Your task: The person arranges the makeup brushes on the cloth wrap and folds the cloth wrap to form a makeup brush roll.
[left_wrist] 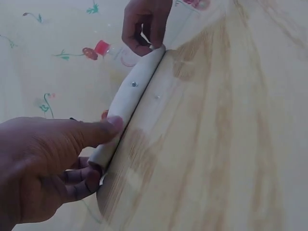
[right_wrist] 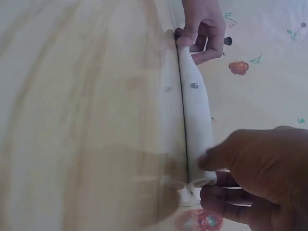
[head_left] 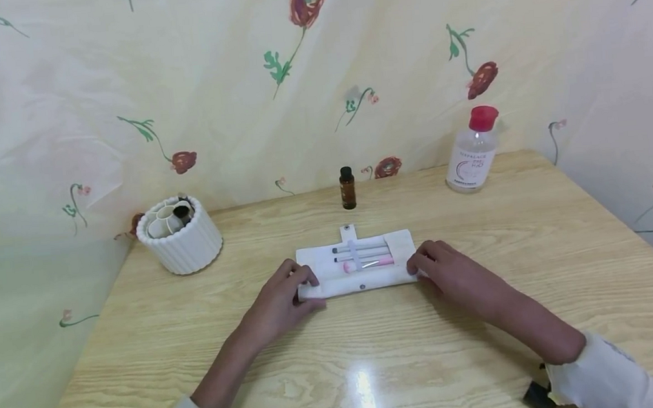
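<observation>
A white brush roll (head_left: 328,288) lies on the table with its near edge curled over and a snap stud showing at the middle of that edge. Several slim makeup brushes (head_left: 369,264), one with pink ends, sit inside under a strap and a pocket. At the far side a snap tab (head_left: 348,232) sticks out flat. My left hand (head_left: 281,295) grips the roll's left end, thumb (left_wrist: 108,129) on the near curled edge and fingers curled beneath. The right hand (head_left: 449,271) pinches the right end the same way, beside the rolled opening (right_wrist: 203,183).
A white ribbed pot (head_left: 187,248) with brushes and tubes stands at the back left. Behind the roll is a small brown bottle (head_left: 348,189). A clear bottle with a red cap (head_left: 471,152) stands at the back right, near the flowered backdrop (head_left: 222,77).
</observation>
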